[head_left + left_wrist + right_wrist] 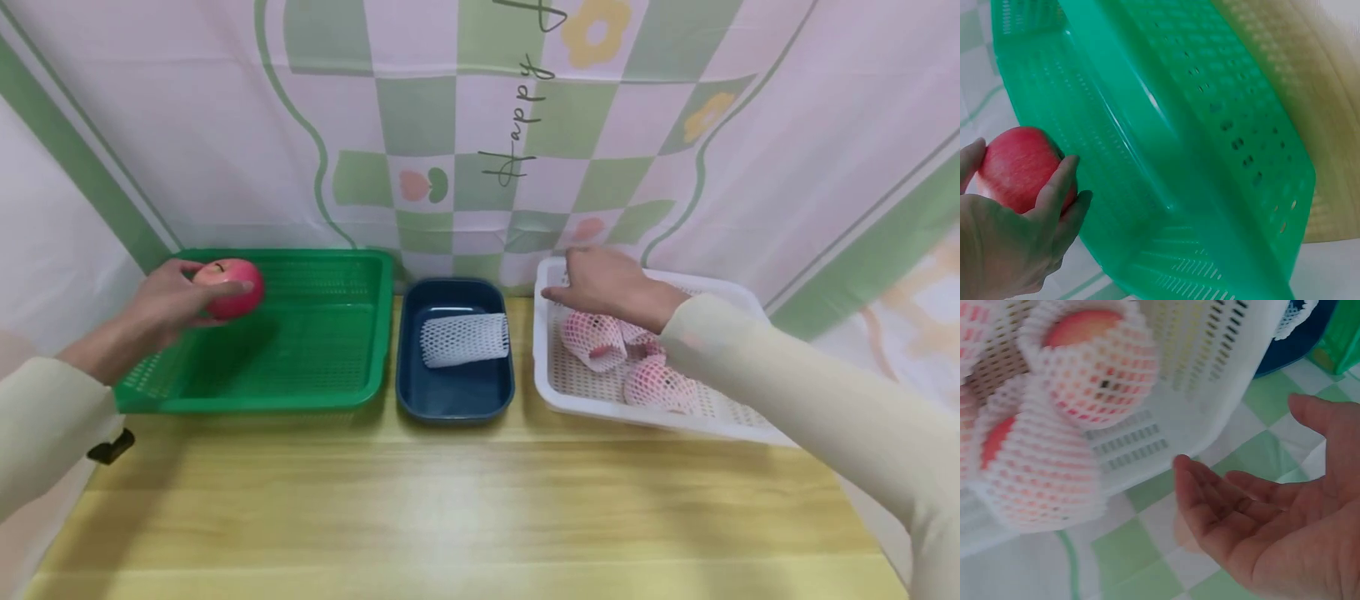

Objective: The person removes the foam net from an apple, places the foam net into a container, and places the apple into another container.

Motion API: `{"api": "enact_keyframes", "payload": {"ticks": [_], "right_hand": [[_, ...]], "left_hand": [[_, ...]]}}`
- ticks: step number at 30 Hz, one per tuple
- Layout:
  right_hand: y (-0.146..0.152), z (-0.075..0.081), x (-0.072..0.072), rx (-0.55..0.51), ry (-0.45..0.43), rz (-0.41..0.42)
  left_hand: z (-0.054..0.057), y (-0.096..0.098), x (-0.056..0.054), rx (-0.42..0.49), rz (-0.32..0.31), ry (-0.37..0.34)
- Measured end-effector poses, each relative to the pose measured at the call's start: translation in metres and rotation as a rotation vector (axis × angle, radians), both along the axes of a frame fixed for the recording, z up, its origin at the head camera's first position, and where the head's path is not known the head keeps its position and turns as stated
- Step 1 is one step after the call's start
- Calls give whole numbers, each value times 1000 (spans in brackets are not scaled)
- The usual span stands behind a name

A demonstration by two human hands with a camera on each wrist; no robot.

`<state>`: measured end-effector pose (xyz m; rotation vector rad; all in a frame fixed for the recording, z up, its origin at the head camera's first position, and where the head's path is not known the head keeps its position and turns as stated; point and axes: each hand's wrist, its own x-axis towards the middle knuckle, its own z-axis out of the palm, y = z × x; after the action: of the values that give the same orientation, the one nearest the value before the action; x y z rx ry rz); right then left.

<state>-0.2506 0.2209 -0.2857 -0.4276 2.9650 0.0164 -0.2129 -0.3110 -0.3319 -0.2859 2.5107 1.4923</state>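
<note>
My left hand (167,304) grips a bare red apple (238,287) over the left part of the green basket (318,333); thumb and fingers lie round the fruit in the left wrist view, too. Nothing is held by my right hand (603,283), which hovers over the back left corner of the white basket (551,379), its fingers loosely bent in the right wrist view. Inside that basket lie several apples (1097,375) wrapped in white foam nets. An empty foam net (465,340) lies on its side in the dark blue tray (456,408) between the two baskets.
All three containers stand in a row along the back of the wooden table (465,500). Right behind them hangs a checkered cloth (487,117) in green and white. A small black object (111,447) shows under the left sleeve.
</note>
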Motion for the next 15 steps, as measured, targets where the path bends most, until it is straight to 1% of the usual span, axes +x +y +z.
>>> {"api": "enact_keyframes", "payload": {"ticks": [3,9,13,15], "right_hand": [[13,2,1,-10,-34,-40],[46,4,-5,38,-47,-109],[69,3,-7,-2,-71,-141],[78,1,-8,-32,-89,-160]], "left_hand": [[-2,-4,-4,-13,10,-11],[-8,-11,-9,-73,8,-23],[-11,-15,-11,-117,21,-40],[-13,-17,-12,-150,15,-50]]}}
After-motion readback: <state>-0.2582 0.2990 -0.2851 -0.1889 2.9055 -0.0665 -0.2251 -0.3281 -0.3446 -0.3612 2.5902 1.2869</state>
